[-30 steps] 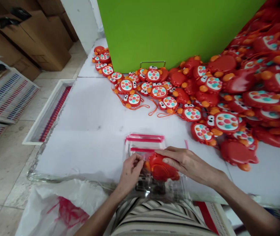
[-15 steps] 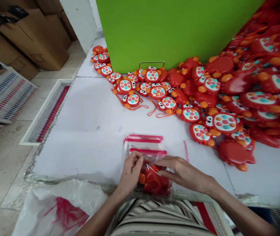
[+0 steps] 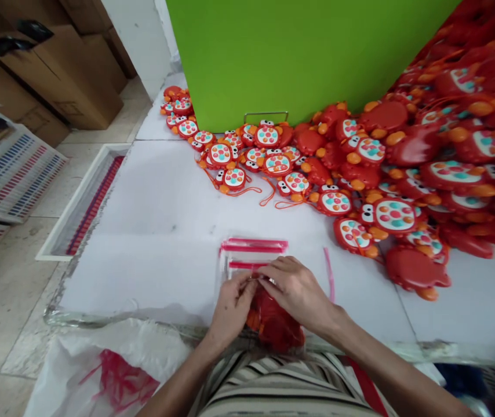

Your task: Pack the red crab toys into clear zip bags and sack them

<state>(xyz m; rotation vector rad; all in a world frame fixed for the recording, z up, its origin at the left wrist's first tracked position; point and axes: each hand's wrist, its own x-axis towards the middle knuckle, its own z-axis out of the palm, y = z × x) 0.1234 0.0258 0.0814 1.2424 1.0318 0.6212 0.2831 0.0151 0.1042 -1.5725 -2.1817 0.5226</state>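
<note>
At the table's front edge a red toy (image 3: 276, 321) with orange parts lies inside a clear plastic bag (image 3: 297, 343). My left hand (image 3: 232, 304) pinches the bag's top edge on the left. Right beside it my right hand (image 3: 295, 286) has its fingers closed on the same edge, and the fingertips of both hands nearly meet. Just beyond them lie flat clear bags with pink zip strips (image 3: 254, 245), partly covered by my hands. A loose pink strip (image 3: 328, 273) rests to the right.
Many red turtle-like toys (image 3: 337, 202) with coloured buttons and cord loops are heaped at the back and right. Behind them stands a green panel (image 3: 308, 58). A white sack (image 3: 69, 370) with pink scraps (image 3: 126, 379) hangs front left. Crates (image 3: 17, 168) and cardboard boxes (image 3: 69, 75) stand on the floor.
My right hand has moved left and up from over the toy to the bag's top edge, next to my left hand. The left hand has barely shifted.
</note>
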